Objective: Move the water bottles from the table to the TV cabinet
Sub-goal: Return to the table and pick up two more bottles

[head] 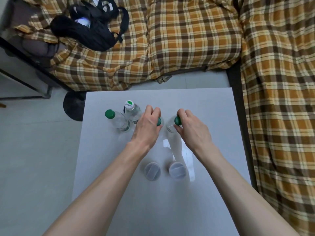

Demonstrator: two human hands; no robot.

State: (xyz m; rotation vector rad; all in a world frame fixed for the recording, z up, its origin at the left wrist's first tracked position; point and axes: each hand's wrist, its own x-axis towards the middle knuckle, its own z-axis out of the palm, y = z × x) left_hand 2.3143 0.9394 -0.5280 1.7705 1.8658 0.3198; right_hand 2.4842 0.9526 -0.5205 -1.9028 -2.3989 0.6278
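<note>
Several clear water bottles stand on a white table [213, 106]. My left hand [148, 126] is closed around the neck of a green-capped bottle [159, 121] near the table's middle. My right hand [189, 126] grips the top of another green-capped bottle [170, 125] just beside it. To the left stand a free green-capped bottle [117, 120] and a white-capped bottle [132, 110], touching each other. Most of the two held bottles is hidden by my hands.
Two round grey-lidded containers [152, 171] [177, 170] sit on the table nearer to me. A bed with an orange plaid cover [187, 40] lies beyond and to the right. A black bag [90, 24] rests on it. Grey floor and a dark-framed unit [25, 77] are at the left.
</note>
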